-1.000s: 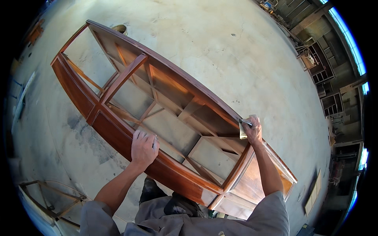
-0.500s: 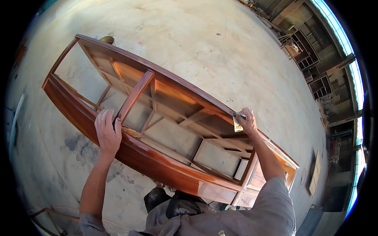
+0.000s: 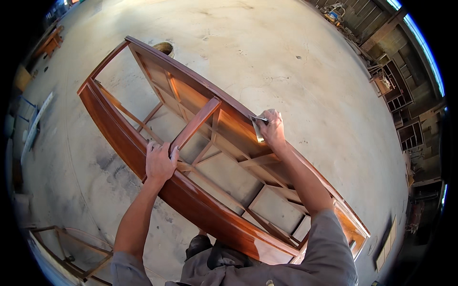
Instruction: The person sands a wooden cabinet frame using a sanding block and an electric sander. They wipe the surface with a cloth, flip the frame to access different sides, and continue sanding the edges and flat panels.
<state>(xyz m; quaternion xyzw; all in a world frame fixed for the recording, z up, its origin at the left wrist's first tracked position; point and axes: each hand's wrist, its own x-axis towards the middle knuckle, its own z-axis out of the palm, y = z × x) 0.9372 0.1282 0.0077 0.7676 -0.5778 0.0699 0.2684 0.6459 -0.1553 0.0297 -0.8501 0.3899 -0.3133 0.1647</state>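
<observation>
Wooden cabinet frame point(image 3: 143, 138), long and glossy reddish-brown, runs diagonally from the upper left of the frame down to the lower right, standing on a pale concrete floor point(image 3: 296, 62). It is an open carcass: thin rails and cross-pieces divide it into empty bays through which the floor shows.

The left hand point(image 3: 160, 162), at centre left, lies palm-down where a sloping cross-rail meets the near long edge, fingers spread and curled over the wood. The right hand point(image 3: 273, 128), right of centre, has its grip pinched on a small flat metal scraper point(image 3: 258, 127) held against the far rail.

The frame looks stiff but bulky and probably fairly heavy for one person. Its lacquered faces seem slick and easy to mark, and the thin inner slats look weakest. The thick long rails near the joints appear the safest places to hold.

Another bare wooden frame point(image 3: 71, 248) sits at lower left.
</observation>
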